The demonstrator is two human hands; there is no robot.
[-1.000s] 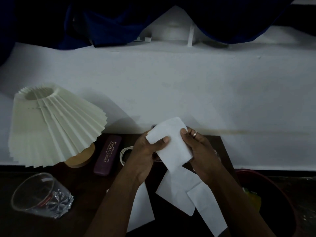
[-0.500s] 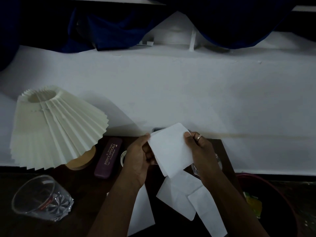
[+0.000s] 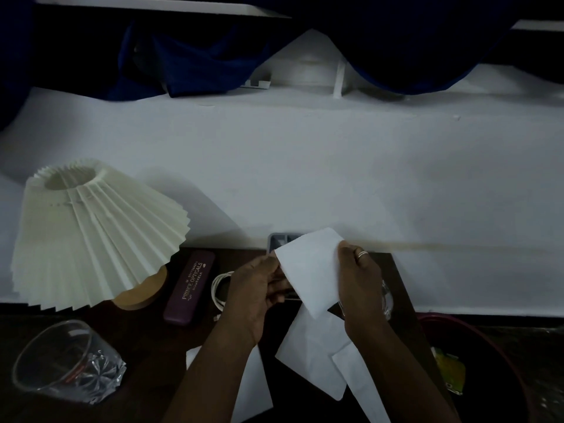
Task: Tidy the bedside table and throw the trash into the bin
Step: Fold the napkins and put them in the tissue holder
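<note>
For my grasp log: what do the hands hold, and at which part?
One white paper sheet: the left hand pinches its left edge, the right hand its right edge.

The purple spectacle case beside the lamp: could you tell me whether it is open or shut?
Shut: the spectacle case lies flat, lid down, its printed top facing up.

Two hands hold up a white paper sheet (image 3: 311, 270) over the dark bedside table (image 3: 146, 337).

The left hand (image 3: 259, 294) pinches the sheet's left edge and the right hand (image 3: 360, 285), which has a ring on one finger, pinches its right edge, both well to the right of the pleated lamp (image 3: 91, 233). Just right of the lamp's wooden base lies a purple spectacle case (image 3: 190, 286), then a coiled white cable (image 3: 218, 288). A glass (image 3: 67, 364) lies tipped in front of the lamp. More loose sheets (image 3: 311, 361) lie under the hands, and a bin (image 3: 488, 346) stands farthest right of the lamp.
</note>
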